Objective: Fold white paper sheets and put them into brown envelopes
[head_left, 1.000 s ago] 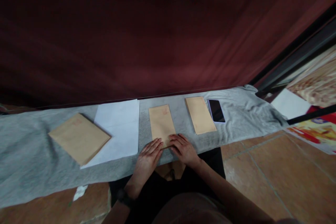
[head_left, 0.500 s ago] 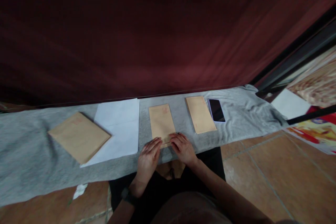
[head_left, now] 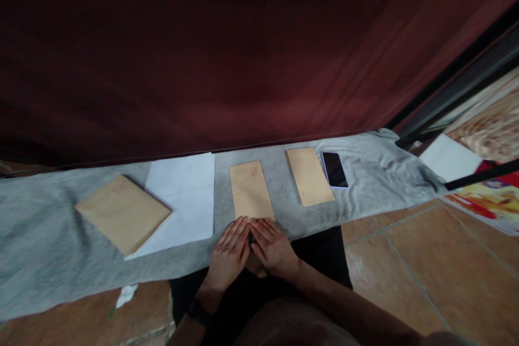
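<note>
A brown paper envelope (head_left: pixel 251 189) with a faint reddish print near its top right corner lies in front of me on the grey cloth (head_left: pixel 182 257). Both hands rest on its near end and hide that edge. My left hand (head_left: pixel 230 248) lies flat on the left part, fingers stretched forward. My right hand (head_left: pixel 276 247) presses flat on the right part, its fingertips meeting those of the left. Neither hand grips anything. To the right lies a second stack of brown envelopes (head_left: pixel 310 177).
A phone (head_left: pixel 334 170) with a pale purple edge sits beside the right-hand envelopes. On the left, a larger pile of brown envelopes (head_left: pixel 124 213) overlaps white paper sheets (head_left: pixel 188 194). A dark red surface (head_left: pixel 227 75) rises behind the cloth. White scrap (head_left: pixel 126 295) lies on the tiled floor.
My hands have moved together over the envelope's near end. Their fingers, earlier pinching at the folded edge, now lie flat across it.
</note>
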`<state>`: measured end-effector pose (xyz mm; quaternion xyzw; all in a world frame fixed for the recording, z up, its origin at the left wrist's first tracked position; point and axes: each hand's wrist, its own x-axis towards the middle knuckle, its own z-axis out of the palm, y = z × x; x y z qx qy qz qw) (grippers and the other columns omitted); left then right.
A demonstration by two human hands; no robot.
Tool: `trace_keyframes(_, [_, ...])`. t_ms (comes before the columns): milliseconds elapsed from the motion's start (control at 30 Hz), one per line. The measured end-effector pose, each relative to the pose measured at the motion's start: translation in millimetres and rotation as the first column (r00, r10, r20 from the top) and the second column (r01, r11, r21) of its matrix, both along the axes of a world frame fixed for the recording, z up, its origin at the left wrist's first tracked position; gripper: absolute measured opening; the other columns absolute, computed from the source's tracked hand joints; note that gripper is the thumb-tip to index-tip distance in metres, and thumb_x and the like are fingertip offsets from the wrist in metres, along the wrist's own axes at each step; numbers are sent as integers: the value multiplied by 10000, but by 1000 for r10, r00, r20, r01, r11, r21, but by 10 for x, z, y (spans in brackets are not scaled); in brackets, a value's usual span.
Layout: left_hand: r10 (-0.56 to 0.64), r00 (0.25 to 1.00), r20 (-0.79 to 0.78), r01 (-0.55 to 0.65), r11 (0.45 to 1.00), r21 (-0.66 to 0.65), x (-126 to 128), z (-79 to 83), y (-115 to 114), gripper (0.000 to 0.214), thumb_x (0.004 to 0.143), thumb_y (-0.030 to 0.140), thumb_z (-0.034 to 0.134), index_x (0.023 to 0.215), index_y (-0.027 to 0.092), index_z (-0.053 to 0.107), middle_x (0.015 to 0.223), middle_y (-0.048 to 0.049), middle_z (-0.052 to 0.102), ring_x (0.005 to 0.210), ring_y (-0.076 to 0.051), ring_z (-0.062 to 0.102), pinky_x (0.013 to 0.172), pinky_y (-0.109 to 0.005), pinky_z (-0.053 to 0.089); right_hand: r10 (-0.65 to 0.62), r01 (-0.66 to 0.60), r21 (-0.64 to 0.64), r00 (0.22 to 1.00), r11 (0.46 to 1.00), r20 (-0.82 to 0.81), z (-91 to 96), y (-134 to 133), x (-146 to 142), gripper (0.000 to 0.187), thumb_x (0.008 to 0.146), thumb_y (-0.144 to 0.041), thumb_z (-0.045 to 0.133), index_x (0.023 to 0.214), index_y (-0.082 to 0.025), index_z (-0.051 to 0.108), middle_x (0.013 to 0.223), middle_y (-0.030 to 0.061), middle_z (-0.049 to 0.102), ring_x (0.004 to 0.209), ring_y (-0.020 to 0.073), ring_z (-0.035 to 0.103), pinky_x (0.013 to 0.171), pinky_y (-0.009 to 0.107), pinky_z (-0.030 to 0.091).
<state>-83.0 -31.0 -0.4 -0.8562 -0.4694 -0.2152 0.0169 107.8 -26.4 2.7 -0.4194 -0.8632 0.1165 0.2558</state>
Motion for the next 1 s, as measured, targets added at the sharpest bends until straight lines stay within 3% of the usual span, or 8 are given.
trace_keyframes(167, [62, 998, -6, -62, 998, 16, -2, -49, -88, 588, 965, 198, 465, 1546, 203, 378, 1496, -99, 540, 1377, -248, 519, 1159, -454, 460, -41, 40, 33, 999, 999, 28, -33, 19, 80, 453, 997, -242, 509, 1439, -152, 548, 1467, 116, 571, 1370, 247, 524, 1173, 459, 430])
trace_keyframes(533, [126, 992, 21, -126, 992, 1, -9, -67, -165, 603, 981, 206, 447, 1572, 218, 326, 1495, -99, 541, 1376, -266, 518, 1159, -483, 453, -117, 114, 57, 992, 992, 44, -9, 49, 430, 469, 1015, -192, 470, 1482, -171, 503, 1494, 90, 544, 1360, 247, 535, 1199, 482, 386])
trace_keyframes(667, [202, 979, 19, -201, 979, -9, 199, -65, -174, 655, 990, 247, 453, 1601, 175, 228, 1523, -154, 495, 1389, -296, 505, 1153, -523, 448, -124, 121, 52, 991, 991, 43, -13, 40, 455, 473, 1010, -198, 480, 1482, -183, 503, 1497, 89, 541, 1359, 250, 534, 1194, 499, 387])
trace_keyframes(800, [201, 980, -2, -201, 979, -35, 528, -93, -169, 681, 997, 249, 411, 1618, 188, 138, 1585, -130, 413, 1443, -268, 438, 1177, -491, 424, -134, 132, 43, 989, 990, 61, -19, 30, 435, 471, 1003, -192, 471, 1471, -164, 516, 1492, 91, 547, 1368, 260, 523, 1203, 500, 370])
trace_keyframes(1000, [170, 983, -63, -172, 984, -34, 743, -143, -169, 666, 975, 190, 383, 1602, 111, 175, 1574, -142, 429, 1463, -259, 406, 1199, -458, 389, -131, 128, 35, 987, 991, 96, -27, 33, 449, 473, 999, -183, 462, 1466, -143, 520, 1495, 93, 545, 1376, 248, 512, 1216, 475, 349])
